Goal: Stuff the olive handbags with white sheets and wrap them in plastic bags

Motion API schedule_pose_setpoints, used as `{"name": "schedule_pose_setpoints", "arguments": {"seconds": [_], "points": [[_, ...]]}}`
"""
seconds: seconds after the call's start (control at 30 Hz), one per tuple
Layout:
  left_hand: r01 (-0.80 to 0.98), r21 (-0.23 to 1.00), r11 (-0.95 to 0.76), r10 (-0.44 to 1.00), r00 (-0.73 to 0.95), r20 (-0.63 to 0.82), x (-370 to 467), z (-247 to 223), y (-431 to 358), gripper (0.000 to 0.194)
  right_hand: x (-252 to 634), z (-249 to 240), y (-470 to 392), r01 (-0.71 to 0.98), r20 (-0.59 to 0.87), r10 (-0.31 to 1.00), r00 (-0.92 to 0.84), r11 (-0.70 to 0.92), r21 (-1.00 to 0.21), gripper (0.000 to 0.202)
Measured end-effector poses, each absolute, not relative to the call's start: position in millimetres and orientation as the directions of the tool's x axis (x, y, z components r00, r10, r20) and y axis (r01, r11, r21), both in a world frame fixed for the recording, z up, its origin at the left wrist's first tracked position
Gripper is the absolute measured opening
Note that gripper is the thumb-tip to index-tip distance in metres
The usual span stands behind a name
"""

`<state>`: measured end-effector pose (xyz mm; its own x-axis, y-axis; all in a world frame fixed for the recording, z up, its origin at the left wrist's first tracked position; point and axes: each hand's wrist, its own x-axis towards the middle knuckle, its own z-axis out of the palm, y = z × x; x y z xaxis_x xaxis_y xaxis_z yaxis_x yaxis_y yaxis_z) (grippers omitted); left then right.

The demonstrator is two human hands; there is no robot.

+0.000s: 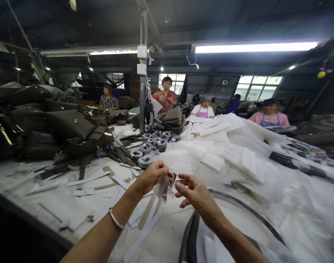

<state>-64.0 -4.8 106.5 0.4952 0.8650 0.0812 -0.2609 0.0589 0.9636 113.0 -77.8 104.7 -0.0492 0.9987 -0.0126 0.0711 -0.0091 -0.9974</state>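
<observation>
Near the middle of the view, my left hand [155, 175] pinches a small clear plastic piece [162, 189] with something brown in it, which hangs below the fingers. A silver bangle circles the left wrist. Just to the right, my right hand [191, 190] has its fingers apart and appears to hold nothing; its fingertips are close to the brown edge of the piece. Under both hands lie paper and brown strips [148, 213] on the white table [101, 233]. A dark curved strap [192, 233] lies below my right hand.
Dark bags [68, 124] are heaped at the left. Wrapped rolls [145, 161] sit beyond my hands, beside a grey post [142, 95] with sockets. White sheets and sleeves [227, 157] cover the right side. Several people are across the table.
</observation>
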Motion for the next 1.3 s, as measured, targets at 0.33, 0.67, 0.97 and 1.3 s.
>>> {"name": "schedule_pose_setpoints", "arguments": {"seconds": [0.33, 0.67, 0.97, 1.3], "points": [[-0.138, 0.99, -0.03, 0.874, 0.477, 0.093, -57.3, 95.0, -6.8, 0.04, 107.7, 83.8, -71.4, 0.002, -0.072, 0.991, -0.112, -0.072, -0.997, 0.046], [0.432, 0.895, -0.11, 0.982, 0.187, 0.031, -101.0, 55.9, 32.9, 0.018, 124.2, 88.8, -73.2, -0.097, -0.159, 0.981, -0.112, -0.17, -0.981, 0.026], [0.223, 0.903, -0.367, 0.792, 0.585, 0.177, -65.7, 80.7, -17.8, 0.028, 137.6, 98.8, -86.4, -0.058, -0.208, 0.956, -0.206, -0.224, -0.973, 0.033], [0.032, 0.987, -0.16, 0.732, 0.675, 0.097, -7.9, 87.6, -55.7, 0.009, 176.3, 114.7, -113.1, 0.259, -0.112, 0.992, -0.054, -0.094, -0.961, 0.027]]}}
